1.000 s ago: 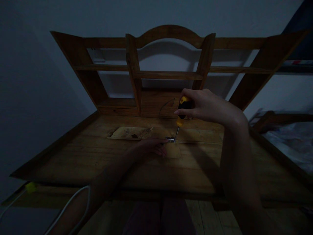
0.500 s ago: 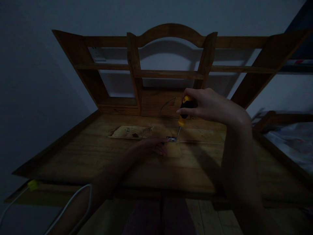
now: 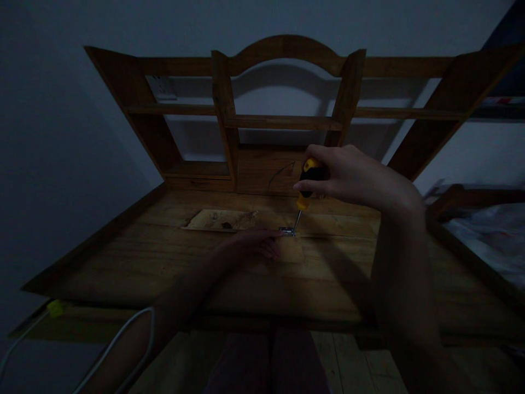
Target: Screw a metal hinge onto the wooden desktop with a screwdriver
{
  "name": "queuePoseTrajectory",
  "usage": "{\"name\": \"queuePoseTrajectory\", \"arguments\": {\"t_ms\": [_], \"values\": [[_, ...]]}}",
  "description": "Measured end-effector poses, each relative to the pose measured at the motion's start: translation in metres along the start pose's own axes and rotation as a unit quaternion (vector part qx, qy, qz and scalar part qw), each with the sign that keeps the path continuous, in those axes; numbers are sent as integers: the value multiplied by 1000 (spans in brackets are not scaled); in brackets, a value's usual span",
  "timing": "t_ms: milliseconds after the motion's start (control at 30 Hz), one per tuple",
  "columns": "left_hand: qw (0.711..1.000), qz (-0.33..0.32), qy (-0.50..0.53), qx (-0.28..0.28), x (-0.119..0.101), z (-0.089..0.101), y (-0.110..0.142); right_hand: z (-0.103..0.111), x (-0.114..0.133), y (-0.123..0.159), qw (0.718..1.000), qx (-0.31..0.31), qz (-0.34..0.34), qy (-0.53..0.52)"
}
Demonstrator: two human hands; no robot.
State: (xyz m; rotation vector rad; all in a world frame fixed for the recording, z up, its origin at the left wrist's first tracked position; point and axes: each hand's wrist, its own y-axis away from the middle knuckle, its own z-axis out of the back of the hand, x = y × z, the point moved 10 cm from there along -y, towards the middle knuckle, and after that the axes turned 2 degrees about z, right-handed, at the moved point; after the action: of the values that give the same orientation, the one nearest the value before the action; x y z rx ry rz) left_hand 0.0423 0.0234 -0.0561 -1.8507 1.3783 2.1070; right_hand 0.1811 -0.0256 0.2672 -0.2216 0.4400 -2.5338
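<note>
My right hand (image 3: 328, 169) is closed round the yellow-and-black handle of a screwdriver (image 3: 310, 174). The tool slants down, its metal tip meeting the right end of a small metal hinge (image 3: 287, 231). That hinge lies flat on the wooden desktop (image 3: 246, 284), at the seam beside a lighter wood patch. From the left, my left hand (image 3: 258, 243) rests on the wood with its index finger stretched onto the hinge's left end. Its other fingers are loosely bent beneath, grasping nothing visible. Whether a screw sits under the tip is too small to tell.
A wooden shelf unit (image 3: 283, 121) with an arched top rises at the back of the desk. Left of the hinge lies a rough, damaged strip (image 3: 221, 220). A white cable (image 3: 151, 323) crosses my left forearm, and a yellow tag (image 3: 55, 308) hangs at the front left edge.
The screwdriver's handle has shifted slightly left with my right hand, while its tip stays at the hinge. My left finger remains on the hinge. The view has tilted a little.
</note>
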Motion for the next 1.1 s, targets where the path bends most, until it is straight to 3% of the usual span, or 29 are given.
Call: {"name": "queuePoseTrajectory", "arguments": {"t_ms": [667,1100], "values": [[1000,11,-4,-22,-7,-5,10,-2,2,-1,1000,6,1,-6],[1000,11,7,0,-2,-3,2,-5,1,-4,1000,-14,-12,19]]}}
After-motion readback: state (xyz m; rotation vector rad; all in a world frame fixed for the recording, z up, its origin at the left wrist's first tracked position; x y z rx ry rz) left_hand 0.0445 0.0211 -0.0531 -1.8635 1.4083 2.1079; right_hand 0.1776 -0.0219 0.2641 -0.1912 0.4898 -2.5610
